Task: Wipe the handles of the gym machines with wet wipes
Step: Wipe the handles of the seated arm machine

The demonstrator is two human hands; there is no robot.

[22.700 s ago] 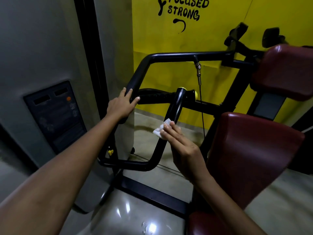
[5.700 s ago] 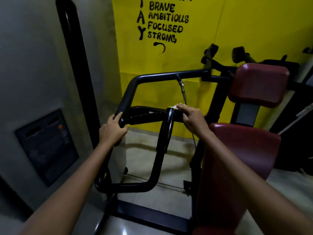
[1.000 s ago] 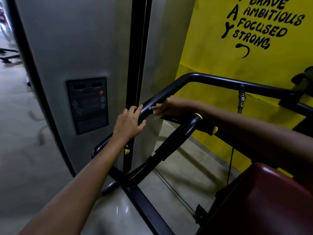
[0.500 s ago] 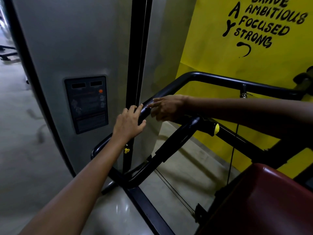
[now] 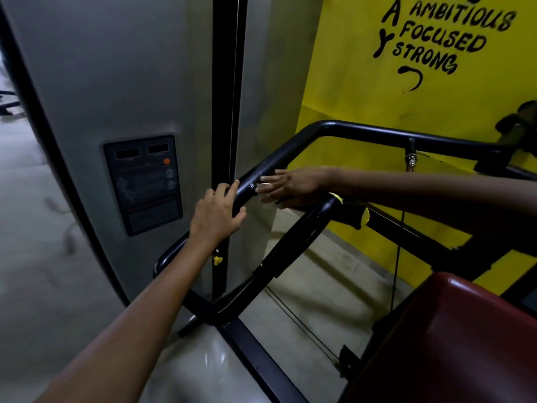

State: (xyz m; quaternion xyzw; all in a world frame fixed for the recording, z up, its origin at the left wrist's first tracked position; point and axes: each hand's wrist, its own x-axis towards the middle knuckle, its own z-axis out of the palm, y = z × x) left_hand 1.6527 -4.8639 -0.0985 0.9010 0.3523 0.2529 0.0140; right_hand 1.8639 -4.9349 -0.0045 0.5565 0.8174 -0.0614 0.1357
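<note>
Grey shroud with instruction placard (image 5: 143,184) at left. Left hand (image 5: 216,215) on black bar handle (image 5: 271,170), fingers loosely draped over. Right hand (image 5: 290,186) flat-fingered, pressing wet wipe (image 5: 263,187) against same bar. Maroon seat pad (image 5: 453,338) lower right.

The right hand (image 5: 293,186) is motion-blurred at mid-frame, so any wipe under its fingers cannot be made out. The yellow wall's lettering (image 5: 441,33) is cut off by the top edge, and the red seat pad (image 5: 465,338) by the lower right corner.
</note>
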